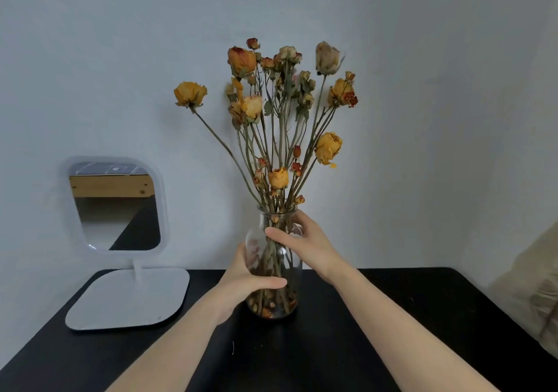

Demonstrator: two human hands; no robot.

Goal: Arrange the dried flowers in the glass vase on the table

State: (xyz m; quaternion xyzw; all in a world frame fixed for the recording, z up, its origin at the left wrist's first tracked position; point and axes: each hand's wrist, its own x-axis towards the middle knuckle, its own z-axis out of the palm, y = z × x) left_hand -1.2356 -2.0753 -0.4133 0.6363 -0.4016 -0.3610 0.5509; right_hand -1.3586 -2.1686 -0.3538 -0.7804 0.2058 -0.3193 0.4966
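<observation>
Dried flowers point(252, 106): a loose bunch of yellow, orange and faded roses on long thin stems, standing in the glass vase point(288, 266) and fanning out well above its rim; one bloom leans far out to the left.
Where it is: the vase stands near the back middle of the dark tabletop point(377, 316), close to the pale wall point(422, 119), and its base appears to rest on the surface.
Left hand point(241, 283): wraps the lower body of the vase, thumb laid across the front, the rest curled behind the glass.
Right hand point(308, 242): holds the shoulder just under the neck, fingers point(299, 217) curled round the far side and thumb across the front.
How the flowers will handle: very light, stiff and brittle by the look of them. Heads and petals would likely crumble or drop if squeezed; crumbs already lie in the bottom of the vase.
Where to take a stem: low down, just above the rim, in a light pinch, never by the bloom.
How the vase will handle: smooth, hard and breakable, probably slippery. The tall bunch may make it top-heavy, so one hand low and one high suits it.
Nearby: a white-framed mirror point(117, 207) on a flat stand sits well apart to the left.
</observation>
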